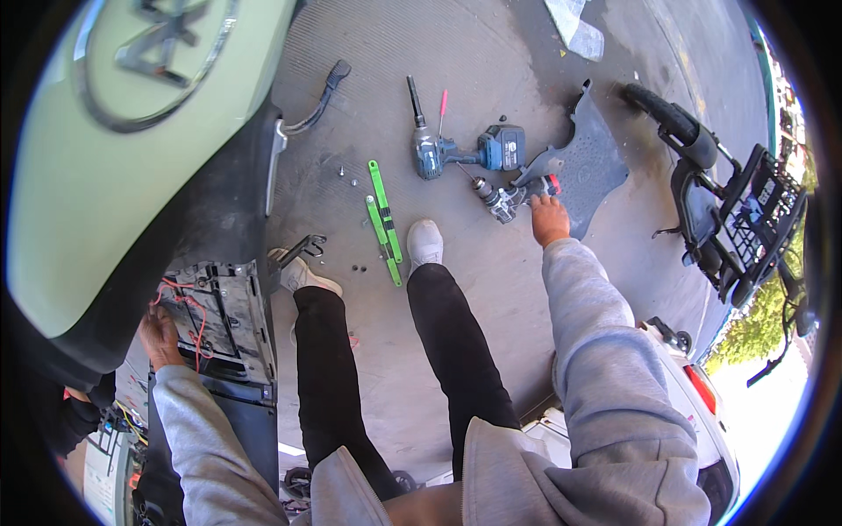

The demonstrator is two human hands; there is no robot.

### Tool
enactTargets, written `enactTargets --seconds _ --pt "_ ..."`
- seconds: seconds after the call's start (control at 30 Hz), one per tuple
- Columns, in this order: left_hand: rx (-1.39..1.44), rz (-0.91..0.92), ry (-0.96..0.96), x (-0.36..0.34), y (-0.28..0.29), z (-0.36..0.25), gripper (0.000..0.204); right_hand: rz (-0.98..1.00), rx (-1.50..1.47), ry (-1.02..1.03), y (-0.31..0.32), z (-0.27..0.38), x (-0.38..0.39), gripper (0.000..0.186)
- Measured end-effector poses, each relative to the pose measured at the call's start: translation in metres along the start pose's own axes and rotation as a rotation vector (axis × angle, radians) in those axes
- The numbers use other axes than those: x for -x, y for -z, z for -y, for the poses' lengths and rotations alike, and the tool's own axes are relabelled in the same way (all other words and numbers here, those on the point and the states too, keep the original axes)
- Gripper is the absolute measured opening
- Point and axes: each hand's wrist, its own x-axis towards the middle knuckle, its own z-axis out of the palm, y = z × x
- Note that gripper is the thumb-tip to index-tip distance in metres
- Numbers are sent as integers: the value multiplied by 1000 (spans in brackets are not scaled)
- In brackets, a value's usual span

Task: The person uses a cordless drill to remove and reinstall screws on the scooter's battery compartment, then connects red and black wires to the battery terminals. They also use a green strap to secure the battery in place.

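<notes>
My right hand point(550, 221) reaches down to a small cordless drill point(502, 203) with a red end, its fingers closed at the handle end. The drill lies by the edge of a grey textured floor mat point(586, 180). On the left, my left hand point(160, 338) is at the opened body of a pale green scooter point(167, 175), beside thin red wires point(200, 324). Its fingertips go into shadow, so what they touch is hidden. A blue impact driver point(430, 154) with a long black socket and a battery lies beyond the small drill.
Two bright green bars point(382, 215) lie on the ground near my shoes point(425, 242). Several small screws point(354, 182) are scattered there. A pink-handled screwdriver point(443, 103) lies farther off. At right stands a dark two-wheeler point(728, 202) with a basket; a white vehicle point(693, 386) is below it.
</notes>
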Motion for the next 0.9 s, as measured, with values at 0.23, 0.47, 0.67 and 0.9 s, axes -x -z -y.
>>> enactTargets --seconds 0.23,0.47,0.67,0.9 --pt "-28 58 55 7 -2 -33 19 -345 13 353 -66 -8 -64 19" --pt "-21 35 -26 14 -12 -26 17 -309 175 494 -80 -12 -63 41" --pt "-6 -147 -81 20 -41 -1 15 -64 216 471 -50 23 -28 48" --pt "44 -379 -94 36 -98 28 6 330 -479 418 121 50 115 62"
